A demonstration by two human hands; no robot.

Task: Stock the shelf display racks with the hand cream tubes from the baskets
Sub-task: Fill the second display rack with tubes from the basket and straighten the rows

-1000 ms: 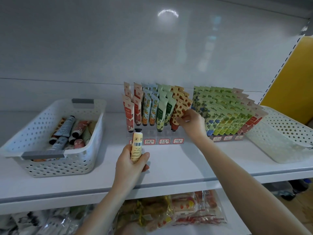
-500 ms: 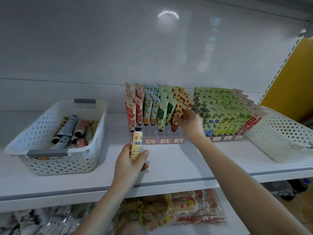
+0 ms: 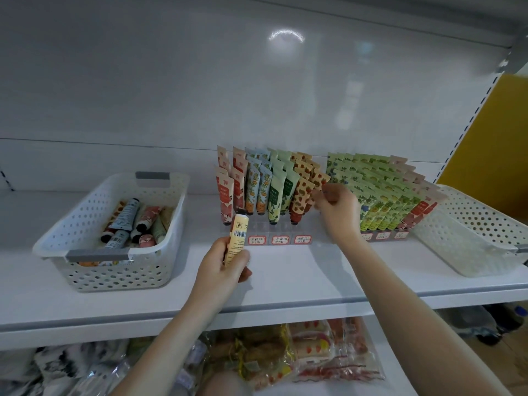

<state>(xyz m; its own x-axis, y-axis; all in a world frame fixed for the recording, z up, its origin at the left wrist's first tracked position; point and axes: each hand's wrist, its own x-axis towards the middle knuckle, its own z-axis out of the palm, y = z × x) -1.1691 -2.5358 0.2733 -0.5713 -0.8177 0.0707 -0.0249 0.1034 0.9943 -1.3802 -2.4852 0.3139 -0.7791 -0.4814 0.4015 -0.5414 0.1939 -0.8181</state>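
left hand [image 3: 221, 267] wrapped round one yellow tube [image 3: 237, 237], cap up and barcode toward me, parked just in front of the left rack [image 3: 281, 240] so it's ready to drop in the moment a slot opens. right hand [image 3: 340, 212] is up at that rack's right end, fingertips curled in a pinch on the crimped edge of a strawberry-print tube [image 3: 319, 180]. i reckon i'm tipping that column back to make room, or straightening it. the racked tubes stand cap down, leaning back in stepped rows, so every print faces the shopper. counting now: two racks, side by side on the shelf [image 3: 300, 281], and the right rack [image 3: 380, 235] is packed tight. two white baskets: the left basket [image 3: 114, 277] holds a loose heap, maybe seven or eight tubes (they overlap, can't be sure), while the right basket [image 3: 457, 247] shows me none from here. three red-bordered price labels visible on each rack. front row of the left rack: two red, two blue-orange, two green and strawberry at the end. plenty left to shelve, i'd say.
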